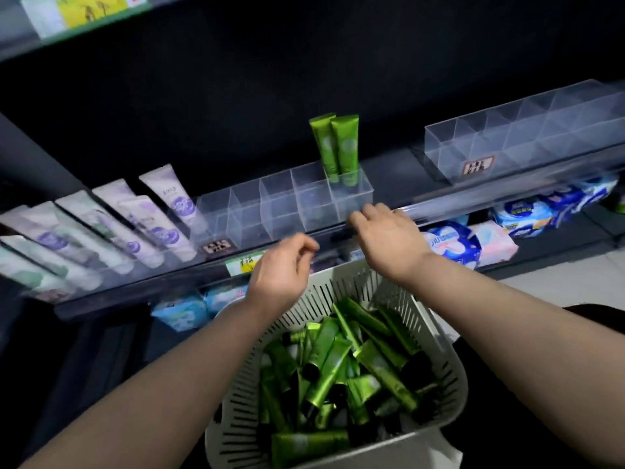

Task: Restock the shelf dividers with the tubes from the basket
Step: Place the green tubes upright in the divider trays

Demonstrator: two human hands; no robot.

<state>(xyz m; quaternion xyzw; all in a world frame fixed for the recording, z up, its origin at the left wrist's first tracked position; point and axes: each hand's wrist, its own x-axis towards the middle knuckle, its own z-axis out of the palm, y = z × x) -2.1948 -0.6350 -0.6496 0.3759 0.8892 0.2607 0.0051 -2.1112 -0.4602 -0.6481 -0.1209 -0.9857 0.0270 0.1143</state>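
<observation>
A white slotted basket [436, 377] below me holds several green tubes [328, 360] with black caps. On the shelf stands a clear divider box [280, 211]; two green tubes [338, 145] stand upright in its rightmost back compartment, and its other compartments hold nothing. My left hand [282, 270] hovers above the basket's far rim with loosely curled fingers and holds nothing. My right hand [389, 231] is at the shelf's front rail, just below the divider's right end, fingers bent and nothing in them.
White and purple tubes [162, 214] lean in rows on the shelf's left. A second clear divider box [527, 140] sits at the right. Blue and pink soft packs [453, 245] fill the shelf below. A pale floor shows at the right.
</observation>
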